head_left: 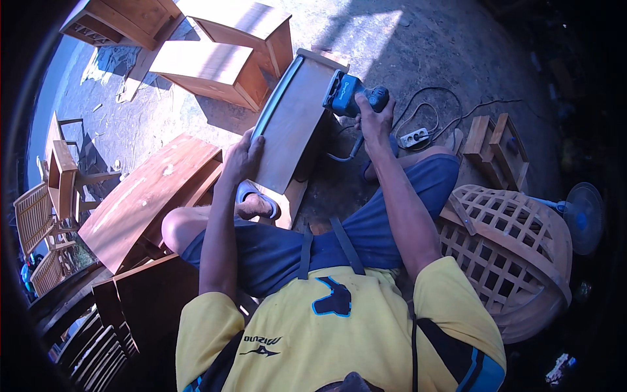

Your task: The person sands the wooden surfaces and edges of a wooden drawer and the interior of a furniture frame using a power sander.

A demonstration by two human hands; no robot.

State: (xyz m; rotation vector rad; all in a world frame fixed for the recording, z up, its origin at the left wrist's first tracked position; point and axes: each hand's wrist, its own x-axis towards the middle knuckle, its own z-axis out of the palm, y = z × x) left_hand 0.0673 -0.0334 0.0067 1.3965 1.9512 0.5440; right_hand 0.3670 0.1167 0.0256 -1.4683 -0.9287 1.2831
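Outdoors, 2 hands grip: left (243, 157) clamps away-pointing panel (292, 121), right (373, 117) holds sander (347, 95).

Your left hand (243, 157) steadies a curved wooden panel (292, 121); your right hand (372, 117) grips a blue power sander (346, 93) at its edge. Nearby: power strip (414, 137), lattice chair back (509, 251), standing fan (583, 217).

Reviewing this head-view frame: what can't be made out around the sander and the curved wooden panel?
- Sander: its pad and contact with the curved wooden panel are hidden under its blue body.
- Right hand: fingers wrap the far side of the handle, so any switch is unseen.
- Left hand: fingertips curl over the panel's left edge, out of sight.
- Panel's support: covered by the panel itself.
- Power strip: too small to see what is plugged in.
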